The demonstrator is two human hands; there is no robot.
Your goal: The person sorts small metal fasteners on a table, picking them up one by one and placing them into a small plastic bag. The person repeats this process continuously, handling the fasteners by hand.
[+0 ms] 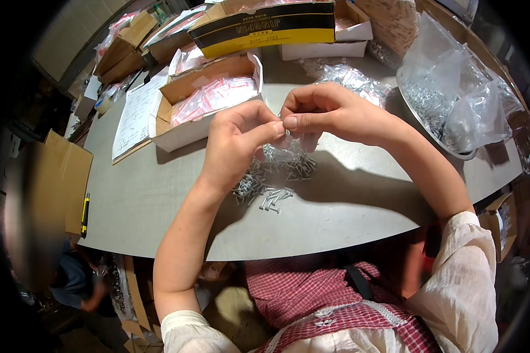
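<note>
My left hand (pixel 237 140) and my right hand (pixel 330 115) meet above the middle of the table, thumbs and fingertips pinched together. Between them is a small clear plastic bag (pixel 284 153), its top edge mostly hidden by my fingers. Whether screws lie inside the bag or only behind it, I cannot tell. Directly beneath spreads a pile of silver screws (pixel 250 183). A few loose screws (pixel 273 199) lie just nearer to me than the pile.
Behind my left hand stands an open cardboard box (pixel 185 135) of small red-striped plastic bags (pixel 218 97). A written sheet (pixel 134 115) lies beside it. At right sits a metal bowl (pixel 462 155) of hardware; a yellow-black box (pixel 265 41) stands behind. A utility knife (pixel 86 215) rests at left.
</note>
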